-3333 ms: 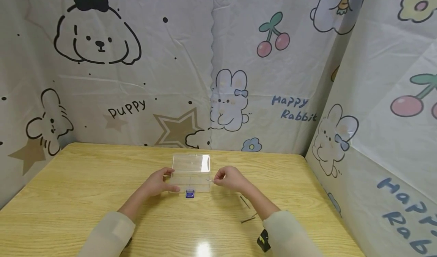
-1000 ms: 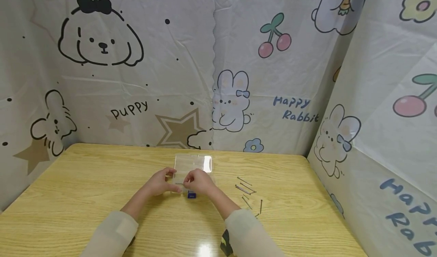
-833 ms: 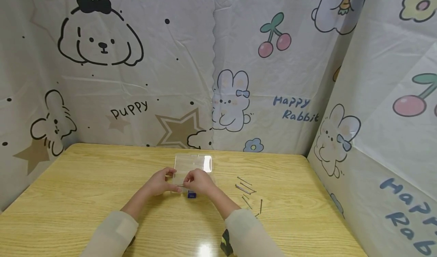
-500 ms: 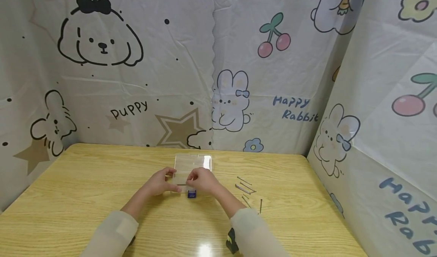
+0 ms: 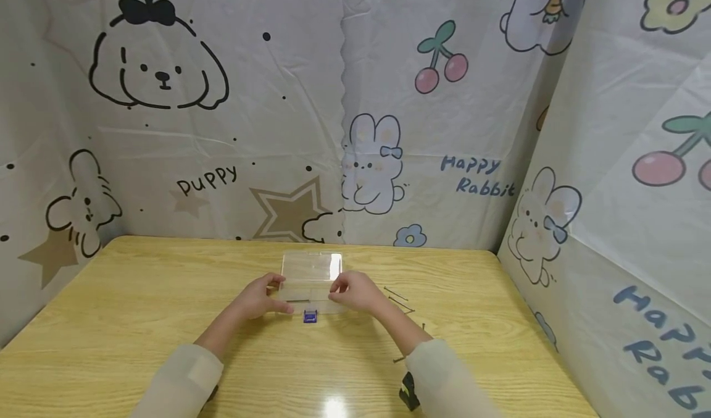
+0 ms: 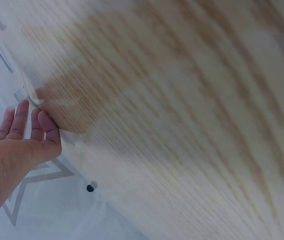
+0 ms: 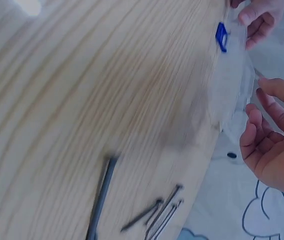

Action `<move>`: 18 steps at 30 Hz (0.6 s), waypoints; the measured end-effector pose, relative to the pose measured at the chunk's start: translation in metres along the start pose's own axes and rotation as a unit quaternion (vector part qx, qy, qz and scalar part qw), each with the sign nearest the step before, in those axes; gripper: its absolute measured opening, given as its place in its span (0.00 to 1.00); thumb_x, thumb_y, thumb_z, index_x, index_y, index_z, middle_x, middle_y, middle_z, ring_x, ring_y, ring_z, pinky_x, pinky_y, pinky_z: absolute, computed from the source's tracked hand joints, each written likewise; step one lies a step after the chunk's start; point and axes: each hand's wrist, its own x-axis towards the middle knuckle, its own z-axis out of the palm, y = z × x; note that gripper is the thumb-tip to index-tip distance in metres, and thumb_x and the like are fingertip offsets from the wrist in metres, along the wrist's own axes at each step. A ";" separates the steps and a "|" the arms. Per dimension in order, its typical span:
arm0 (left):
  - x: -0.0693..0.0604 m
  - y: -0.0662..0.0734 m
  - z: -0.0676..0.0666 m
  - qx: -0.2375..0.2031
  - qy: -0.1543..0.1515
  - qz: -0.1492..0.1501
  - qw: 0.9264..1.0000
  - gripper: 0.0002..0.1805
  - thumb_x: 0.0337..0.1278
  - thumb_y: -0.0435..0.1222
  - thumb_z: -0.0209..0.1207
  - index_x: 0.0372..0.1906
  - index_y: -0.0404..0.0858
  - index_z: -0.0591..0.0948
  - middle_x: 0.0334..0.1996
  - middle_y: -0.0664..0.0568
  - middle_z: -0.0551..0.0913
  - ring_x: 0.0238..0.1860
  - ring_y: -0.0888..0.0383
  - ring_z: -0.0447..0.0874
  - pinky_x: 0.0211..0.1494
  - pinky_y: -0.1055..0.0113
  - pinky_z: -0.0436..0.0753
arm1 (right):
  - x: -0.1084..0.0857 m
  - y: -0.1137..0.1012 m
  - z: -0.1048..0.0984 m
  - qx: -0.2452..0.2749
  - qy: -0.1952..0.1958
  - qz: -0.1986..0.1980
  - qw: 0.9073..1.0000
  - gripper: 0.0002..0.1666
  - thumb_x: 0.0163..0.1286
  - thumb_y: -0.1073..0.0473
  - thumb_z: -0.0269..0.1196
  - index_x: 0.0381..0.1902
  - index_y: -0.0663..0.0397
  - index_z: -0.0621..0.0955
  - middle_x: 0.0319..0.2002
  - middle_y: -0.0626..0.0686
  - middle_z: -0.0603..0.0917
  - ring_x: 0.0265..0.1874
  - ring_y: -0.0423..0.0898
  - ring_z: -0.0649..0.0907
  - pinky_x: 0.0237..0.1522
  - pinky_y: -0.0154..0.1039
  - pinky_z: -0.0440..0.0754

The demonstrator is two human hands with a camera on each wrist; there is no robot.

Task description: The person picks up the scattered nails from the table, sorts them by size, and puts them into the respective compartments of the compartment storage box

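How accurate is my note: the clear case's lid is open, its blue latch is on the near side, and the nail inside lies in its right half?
One slip: in the head view, the nail lies in the left half of the clear case, near the left hand. The open lid and near-side blue latch stand as noted.

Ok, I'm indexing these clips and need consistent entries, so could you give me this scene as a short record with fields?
container: clear rectangular plastic box, lid open, blue plastic latch in front
surface: yellow wood-grain table
inside: one thin dark metal nail, left half
loose: several grey metal nails, right of the box
left hand: holds the box's left side
right hand: at the box's right side, visibly holding nothing
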 end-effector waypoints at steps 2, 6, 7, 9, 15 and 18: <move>0.001 0.000 0.000 0.000 -0.001 0.003 1.000 0.44 0.40 0.43 0.72 0.63 0.31 0.66 0.60 0.34 0.69 0.61 0.34 0.67 0.64 0.45 0.69 | -0.005 0.005 -0.005 -0.005 0.003 0.003 1.000 0.06 0.61 0.57 0.64 0.32 0.54 0.83 0.26 0.46 0.78 0.25 0.38 0.72 0.26 0.30 0.70; 0.001 -0.002 0.000 -0.006 0.000 0.002 1.000 0.44 0.40 0.43 0.72 0.63 0.32 0.66 0.60 0.34 0.69 0.61 0.34 0.66 0.64 0.44 0.69 | -0.013 0.015 -0.014 -0.003 0.008 0.013 1.000 0.05 0.61 0.57 0.64 0.32 0.53 0.83 0.26 0.46 0.78 0.25 0.39 0.72 0.26 0.31 0.70; 0.001 -0.002 0.000 -0.007 0.001 0.001 1.000 0.44 0.40 0.43 0.72 0.63 0.32 0.66 0.60 0.35 0.69 0.61 0.34 0.66 0.64 0.44 0.69 | -0.016 0.018 -0.016 -0.003 0.010 0.017 1.000 0.05 0.61 0.57 0.64 0.31 0.53 0.82 0.26 0.47 0.78 0.25 0.40 0.72 0.26 0.32 0.70; 0.002 -0.003 -0.001 -0.011 0.003 -0.001 1.000 0.44 0.39 0.42 0.73 0.63 0.32 0.66 0.60 0.35 0.70 0.62 0.34 0.66 0.64 0.44 0.69 | -0.020 0.023 -0.020 0.001 0.012 0.025 1.000 0.05 0.61 0.58 0.64 0.31 0.54 0.82 0.27 0.47 0.78 0.26 0.41 0.72 0.26 0.32 0.70; 0.001 -0.004 0.000 -0.007 0.002 0.001 1.000 0.44 0.39 0.43 0.73 0.63 0.31 0.66 0.59 0.35 0.70 0.61 0.34 0.67 0.63 0.44 0.69 | -0.035 0.039 -0.027 0.010 0.015 0.039 0.999 0.05 0.62 0.59 0.64 0.31 0.55 0.82 0.27 0.48 0.78 0.26 0.42 0.72 0.26 0.33 0.70; 0.001 -0.003 0.000 -0.006 0.000 0.000 1.000 0.44 0.39 0.43 0.72 0.63 0.31 0.66 0.59 0.35 0.70 0.61 0.34 0.67 0.63 0.44 0.69 | -0.042 0.046 -0.029 0.008 0.018 0.045 0.999 0.05 0.62 0.59 0.63 0.31 0.55 0.81 0.27 0.48 0.78 0.26 0.42 0.72 0.26 0.34 0.70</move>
